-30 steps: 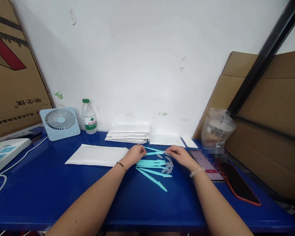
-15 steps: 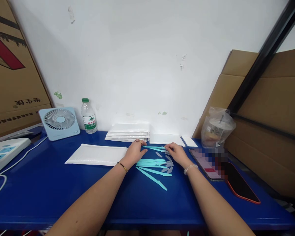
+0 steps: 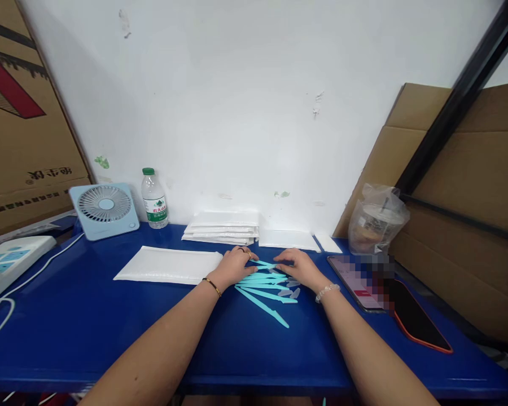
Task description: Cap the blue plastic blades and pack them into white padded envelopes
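Observation:
Several slim turquoise eyebrow razors (image 3: 261,293) lie fanned out on the blue table, blades toward the right. Just beyond the fan, my left hand (image 3: 236,266) grips the left ends of a few more turquoise razors (image 3: 263,263). At their right ends are the thumb and fingertips of my right hand (image 3: 300,267), closed around them. Small clear plastic caps (image 3: 295,293) are scattered under and beside my right hand, some of them covered by it. A white padded envelope (image 3: 169,265) rests flat to the left, its right end by my left wrist.
Stacked white padded envelopes (image 3: 220,225) and flat white packs (image 3: 288,239) lie along the wall. A blue fan (image 3: 105,211), a water bottle (image 3: 155,200) and a power strip (image 3: 17,259) stand left. Two phones (image 3: 421,316) and a bagged drink cup (image 3: 376,225) are right.
My right hand has shifted slightly left, closer to my left hand. The razors between my hands have come nearer and now cross each other. The fanned razors stay in place.

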Available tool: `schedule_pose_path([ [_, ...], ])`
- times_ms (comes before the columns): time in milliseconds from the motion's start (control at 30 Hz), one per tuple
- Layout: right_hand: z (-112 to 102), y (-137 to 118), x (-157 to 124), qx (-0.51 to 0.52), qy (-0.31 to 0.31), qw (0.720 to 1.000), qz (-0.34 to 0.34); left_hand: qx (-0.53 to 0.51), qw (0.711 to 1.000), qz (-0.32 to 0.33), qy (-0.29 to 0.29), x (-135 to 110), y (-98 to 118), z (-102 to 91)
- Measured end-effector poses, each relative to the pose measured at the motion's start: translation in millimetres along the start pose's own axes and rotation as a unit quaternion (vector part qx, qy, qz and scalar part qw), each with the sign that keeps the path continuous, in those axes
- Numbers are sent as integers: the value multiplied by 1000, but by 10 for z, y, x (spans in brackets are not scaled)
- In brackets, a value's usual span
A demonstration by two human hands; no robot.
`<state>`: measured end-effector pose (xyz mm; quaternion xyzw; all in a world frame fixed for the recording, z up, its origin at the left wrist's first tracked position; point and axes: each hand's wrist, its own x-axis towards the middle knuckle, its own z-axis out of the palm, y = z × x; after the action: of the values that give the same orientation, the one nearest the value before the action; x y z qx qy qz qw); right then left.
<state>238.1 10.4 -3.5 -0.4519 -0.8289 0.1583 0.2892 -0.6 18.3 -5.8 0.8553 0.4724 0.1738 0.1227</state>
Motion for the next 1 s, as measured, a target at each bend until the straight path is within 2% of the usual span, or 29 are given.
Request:
schedule_pose_path([
  [100,-9,-40,-1,-20,17,1000,17,4,1000,-10,19,26,4,17],
  [200,39,-69,6,-30,-20,999,24,-23,999,-9,34,61,-17,50],
  [367,63,-44,-5,-35,-49,998,35,-66,998,-19,13,62,-21,30],
  [467,8,-24,-25,-62,-53,996,38,-47,998,16,25,30,34,-24],
  [567,-37,-31,-40,-93,-39,995,22,-27,998,63,-7,3,101,-61],
  [700,-48,-51,-48,-111,-28,993,18,-31,998,27,-47,-8,153,-64],
  [800,-58,-24,-52,-74,-15,997,20,-37,998,7,-46,-7,158,-51],
  [900,-82,49,-58,20,15,998,52,-59,998,-8,-24,1,139,-37],
  [1000,-96,121,-61,121,58,987,90,-118,992,-37,3,18,104,-22],
])
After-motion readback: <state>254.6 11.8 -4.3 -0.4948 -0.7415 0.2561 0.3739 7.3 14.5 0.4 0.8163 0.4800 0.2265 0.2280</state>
